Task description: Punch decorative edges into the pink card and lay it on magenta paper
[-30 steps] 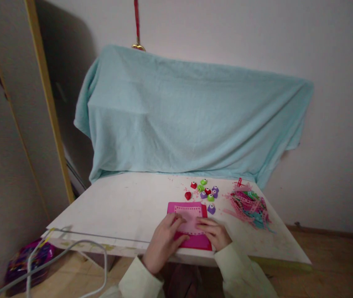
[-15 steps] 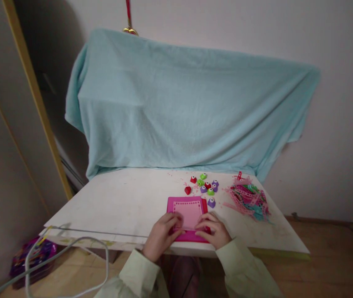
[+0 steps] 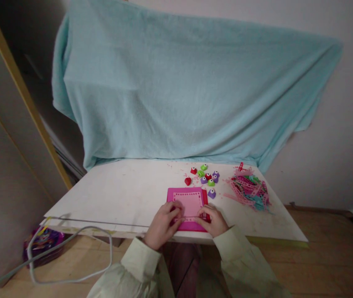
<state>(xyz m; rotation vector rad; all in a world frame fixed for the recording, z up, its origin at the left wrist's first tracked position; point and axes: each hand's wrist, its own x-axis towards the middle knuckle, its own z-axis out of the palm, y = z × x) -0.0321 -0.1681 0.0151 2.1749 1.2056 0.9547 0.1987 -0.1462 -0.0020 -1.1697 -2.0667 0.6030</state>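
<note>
My left hand [image 3: 163, 224] and my right hand [image 3: 215, 220] pinch the two ends of a narrow pink punched strip [image 3: 190, 219]. The strip lies along the lower edge of a light pink sheet [image 3: 189, 205], whose other edges show punched-looking borders. Under it is a magenta sheet [image 3: 170, 193], with a red piece [image 3: 205, 198] showing along the right side. My fingertips cover both ends of the strip. Beyond the sheets stand several small craft punches in red, green and purple, among them a purple punch [image 3: 211, 193] and a red punch [image 3: 188, 181].
A heap of punched paper strips [image 3: 250, 190] lies on the right of the white table [image 3: 117, 190]. Pink scraps are scattered around the punches. A blue cloth [image 3: 189, 91] hangs behind. A grey cable [image 3: 110, 248] loops off the front left, near a purple package [image 3: 48, 246] on the floor.
The view has tilted down. Both hands stay at the lower edge of the pink sheet, and the punched strip between them now shows more clearly.
</note>
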